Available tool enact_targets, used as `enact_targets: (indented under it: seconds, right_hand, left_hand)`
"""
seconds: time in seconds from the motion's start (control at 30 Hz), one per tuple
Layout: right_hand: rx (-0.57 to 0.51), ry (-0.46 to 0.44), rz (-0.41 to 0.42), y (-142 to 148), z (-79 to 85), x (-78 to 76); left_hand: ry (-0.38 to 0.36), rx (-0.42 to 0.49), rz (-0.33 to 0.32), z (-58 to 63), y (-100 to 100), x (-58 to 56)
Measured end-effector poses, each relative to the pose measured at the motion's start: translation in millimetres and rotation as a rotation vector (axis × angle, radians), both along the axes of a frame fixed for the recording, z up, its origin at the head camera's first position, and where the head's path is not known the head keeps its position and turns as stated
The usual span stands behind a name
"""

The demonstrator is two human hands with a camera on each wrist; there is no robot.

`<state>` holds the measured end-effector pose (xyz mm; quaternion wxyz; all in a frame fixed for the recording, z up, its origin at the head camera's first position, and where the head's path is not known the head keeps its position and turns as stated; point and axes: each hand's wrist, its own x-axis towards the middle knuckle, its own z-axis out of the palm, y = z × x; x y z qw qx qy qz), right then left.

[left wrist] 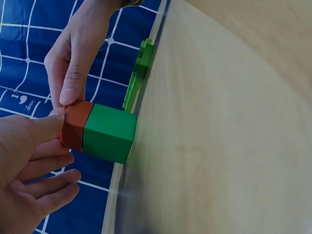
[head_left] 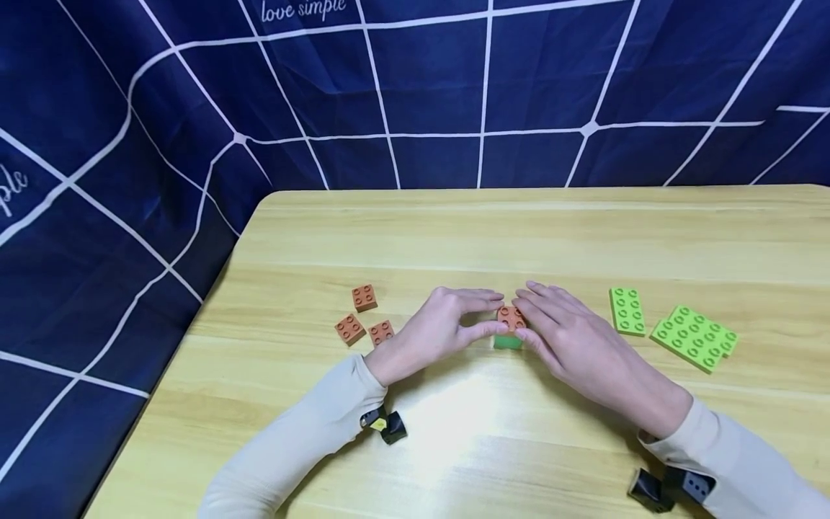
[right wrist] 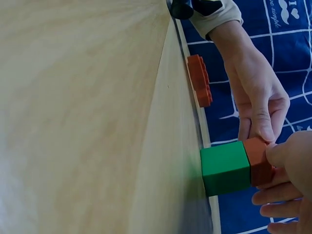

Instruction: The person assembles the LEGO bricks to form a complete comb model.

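An orange-brown toy building brick [head_left: 511,317] sits on top of a green block [head_left: 508,342] in front of me, and the green block stands on the table. My left hand [head_left: 441,324] pinches the brown brick from the left, thumb at its near side and fingers beyond it. From the right, my right hand [head_left: 573,342] pinches the same brick, its thumb near the left one. In the left wrist view the brown brick [left wrist: 75,124] lies flush against the taller green block [left wrist: 109,132]. The right wrist view shows both thumbs on the brown brick [right wrist: 258,161].
Left of the hands lie three loose brown bricks, one [head_left: 351,329] nearest the table's left edge. At the right are a light green studded plate [head_left: 627,311] and overlapping light green plates [head_left: 690,339]. A dark blue curtain [head_left: 428,94] hangs behind the wooden table [head_left: 421,231].
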<state>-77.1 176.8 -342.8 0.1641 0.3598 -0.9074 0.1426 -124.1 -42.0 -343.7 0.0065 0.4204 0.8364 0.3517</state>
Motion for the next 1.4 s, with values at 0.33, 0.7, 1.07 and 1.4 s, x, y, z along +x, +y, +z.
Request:
enact_targets:
  seconds: [0.33,0.7,1.07,1.4]
  right_hand:
    - [-0.026,0.012,0.017,1,-3.0,-3.7]
    - [-0.064,0.014,0.042,2,-3.0,-3.8]
    - [-0.082,0.026,0.065,1,-6.5,-5.4]
    - [-0.043,-0.028,-0.005,12,3.7,-2.7]
  left_hand:
    - [-0.03,-0.009,0.012,-0.7,0,-3.0]
    - [-0.09,-0.061,0.005,-0.3,5,-3.8]
    - [-0.105,-0.083,-0.028,-0.5,3,-1.6]
    - [-0.087,-0.076,-0.031,-3.5,4,-2.3]
